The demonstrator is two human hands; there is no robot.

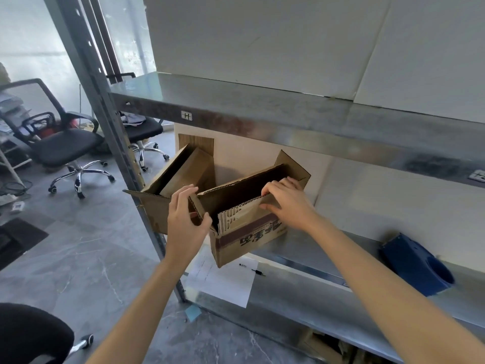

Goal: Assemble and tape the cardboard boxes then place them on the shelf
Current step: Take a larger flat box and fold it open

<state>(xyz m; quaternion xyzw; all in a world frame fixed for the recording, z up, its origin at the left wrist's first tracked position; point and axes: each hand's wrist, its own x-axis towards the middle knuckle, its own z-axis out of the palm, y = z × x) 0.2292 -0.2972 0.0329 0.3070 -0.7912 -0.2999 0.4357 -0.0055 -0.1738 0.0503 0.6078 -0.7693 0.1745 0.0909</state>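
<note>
An open brown cardboard box (244,240) with dark printed characters on its side sits at the front edge of the metal shelf (301,290), its top flaps up. My left hand (185,219) grips the box's near left flap, thumb and fingers curled round the edge. My right hand (287,203) pinches the near long flap at its right end, fingers hooked over the top. A second open cardboard box (178,174) stands just left of it on the same shelf, against the upright post.
A higher metal shelf (236,109) overhangs the boxes. A blue plastic part (417,264) lies on the shelf at right. White paper (223,282) with a pen lies under the box. Office chairs (65,145) stand on the grey floor at left.
</note>
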